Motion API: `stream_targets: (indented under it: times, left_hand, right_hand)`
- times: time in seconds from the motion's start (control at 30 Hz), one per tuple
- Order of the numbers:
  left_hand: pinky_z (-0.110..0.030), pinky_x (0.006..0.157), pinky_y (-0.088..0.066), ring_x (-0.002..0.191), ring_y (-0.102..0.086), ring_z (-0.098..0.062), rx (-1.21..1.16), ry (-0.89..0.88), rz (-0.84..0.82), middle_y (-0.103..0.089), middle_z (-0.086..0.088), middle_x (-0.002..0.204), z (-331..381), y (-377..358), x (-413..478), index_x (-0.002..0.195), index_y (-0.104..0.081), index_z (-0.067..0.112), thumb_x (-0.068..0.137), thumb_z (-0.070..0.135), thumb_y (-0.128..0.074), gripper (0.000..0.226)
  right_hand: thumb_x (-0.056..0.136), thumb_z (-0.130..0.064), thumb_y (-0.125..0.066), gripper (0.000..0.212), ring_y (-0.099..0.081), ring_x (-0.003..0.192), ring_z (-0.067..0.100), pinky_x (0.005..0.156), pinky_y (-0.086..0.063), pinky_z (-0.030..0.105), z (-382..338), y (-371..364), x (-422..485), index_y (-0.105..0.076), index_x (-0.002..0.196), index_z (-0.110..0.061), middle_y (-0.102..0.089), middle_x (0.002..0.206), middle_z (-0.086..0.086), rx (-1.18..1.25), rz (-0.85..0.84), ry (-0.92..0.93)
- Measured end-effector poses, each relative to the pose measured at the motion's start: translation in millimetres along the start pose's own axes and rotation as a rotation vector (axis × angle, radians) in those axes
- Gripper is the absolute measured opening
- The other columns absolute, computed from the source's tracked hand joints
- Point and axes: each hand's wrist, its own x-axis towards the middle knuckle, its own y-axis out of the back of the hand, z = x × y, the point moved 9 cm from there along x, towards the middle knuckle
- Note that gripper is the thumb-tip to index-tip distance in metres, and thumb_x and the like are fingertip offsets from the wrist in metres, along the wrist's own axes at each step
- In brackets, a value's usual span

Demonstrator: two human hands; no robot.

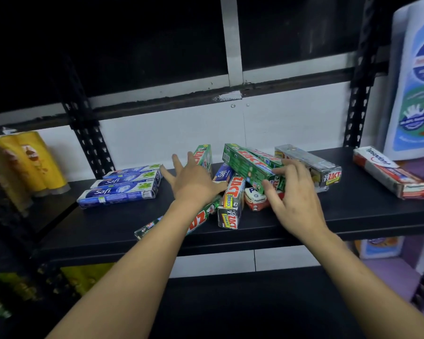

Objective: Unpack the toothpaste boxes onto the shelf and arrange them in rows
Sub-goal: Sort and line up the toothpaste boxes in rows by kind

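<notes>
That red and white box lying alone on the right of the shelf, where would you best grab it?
Probably across the middle of the red and white box, pinching its two long sides and coming from above: it lies flat, long and narrow, with free space along both sides.

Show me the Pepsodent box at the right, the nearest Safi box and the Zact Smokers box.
Pepsodent box (387, 169): head view, top face.
nearest Safi box (118, 192): head view, top face.
Zact Smokers box (230, 201): head view, yellow Smokers label.
</notes>
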Motion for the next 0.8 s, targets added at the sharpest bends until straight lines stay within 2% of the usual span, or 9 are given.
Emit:
stream_targets:
  times: [0.2, 0.33, 0.43, 0.5, 0.57, 0.6, 0.67, 0.73, 0.8]
  left_hand:
    - [-0.072, 0.111, 0.004, 0.150, 0.012, -0.036, -0.006, 0.010, 0.013, -0.007, 0.001, 0.166, 5, 3, -3, 0.100, -0.073, 0.025, 0.074, 0.077, -0.059, 0.060]
    - [-0.066, 0.114, 0.002, 0.150, 0.010, -0.032, -0.072, -0.004, 0.065, -0.006, 0.002, 0.166, 6, 15, -2, 0.070, -0.061, 0.020, 0.072, 0.067, -0.068, 0.047]
    - [-0.059, 0.116, 0.001, 0.150, 0.007, -0.029, -0.163, -0.075, 0.229, -0.005, 0.002, 0.166, 8, 42, -7, 0.072, -0.068, 0.020, 0.070, 0.062, -0.069, 0.042]
    - [-0.053, 0.115, -0.010, 0.150, -0.004, -0.027, -0.263, -0.170, 0.368, -0.010, 0.001, 0.166, 12, 64, -17, 0.083, -0.069, 0.018, 0.071, 0.056, -0.071, 0.039]
    - [-0.046, 0.107, -0.030, 0.143, -0.027, -0.025, -0.386, -0.257, 0.462, -0.017, 0.001, 0.164, 12, 82, -25, 0.095, -0.067, 0.017, 0.075, 0.049, -0.071, 0.038]
    - [-0.040, 0.097, -0.039, 0.133, -0.041, -0.021, -0.444, -0.289, 0.488, -0.020, 0.001, 0.164, 10, 90, -27, 0.100, -0.064, 0.015, 0.078, 0.045, -0.071, 0.038]
    - [-0.032, 0.084, -0.042, 0.111, -0.052, -0.015, -0.536, -0.321, 0.518, -0.029, -0.001, 0.160, 4, 103, -30, 0.107, -0.058, 0.013, 0.083, 0.039, -0.069, 0.037]
    - [-0.034, 0.084, -0.048, 0.106, -0.058, -0.018, -0.649, -0.316, 0.533, -0.050, -0.001, 0.144, -8, 112, -33, 0.110, -0.055, 0.012, 0.086, 0.035, -0.066, 0.034]
    - [-0.036, 0.079, -0.053, 0.093, -0.062, -0.015, -0.745, -0.279, 0.530, -0.060, 0.008, 0.114, -25, 118, -37, 0.109, -0.055, 0.015, 0.088, 0.032, -0.065, 0.030]
  right_hand:
    - [0.091, -0.036, -0.059, 0.030, -0.047, 0.116, 0.024, 0.098, -0.042, 0.041, -5, 3, 1, -0.055, 0.110, -0.012, -0.051, 0.121, 0.007, -0.032, -0.010, -0.010]
    - [0.092, -0.035, -0.059, 0.029, -0.049, 0.110, 0.025, 0.096, -0.042, 0.044, -9, 5, 2, -0.055, 0.108, -0.011, -0.054, 0.115, 0.007, -0.087, -0.014, 0.019]
    - [0.092, -0.036, -0.058, 0.028, -0.050, 0.108, 0.025, 0.095, -0.042, 0.043, -8, 5, 3, -0.054, 0.107, -0.012, -0.054, 0.113, 0.006, -0.116, -0.026, 0.013]
    - [0.091, -0.037, -0.057, 0.029, -0.050, 0.106, 0.025, 0.094, -0.042, 0.044, -8, 5, 3, -0.054, 0.106, -0.013, -0.055, 0.111, 0.005, -0.131, -0.025, 0.007]
    - [0.091, -0.037, -0.059, 0.029, -0.050, 0.107, 0.024, 0.097, -0.042, 0.046, -10, 5, 4, -0.054, 0.107, -0.014, -0.055, 0.112, 0.004, -0.145, -0.023, -0.001]
    - [0.091, -0.037, -0.059, 0.029, -0.050, 0.107, 0.024, 0.097, -0.041, 0.048, -11, 5, 4, -0.055, 0.107, -0.014, -0.055, 0.112, 0.003, -0.156, -0.024, 0.001]
    - [0.091, -0.038, -0.059, 0.030, -0.051, 0.109, 0.026, 0.098, -0.039, 0.050, -16, 3, 4, -0.056, 0.108, -0.014, -0.055, 0.113, 0.004, -0.192, -0.033, 0.016]
    - [0.090, -0.040, -0.058, 0.033, -0.052, 0.113, 0.030, 0.101, -0.035, 0.052, -22, 2, 5, -0.057, 0.109, -0.013, -0.056, 0.115, 0.006, -0.247, -0.042, 0.034]
    - [0.091, -0.042, -0.058, 0.035, -0.048, 0.123, 0.032, 0.107, -0.030, 0.056, -36, 1, 5, -0.058, 0.112, -0.014, -0.055, 0.124, 0.008, -0.276, -0.041, 0.065]
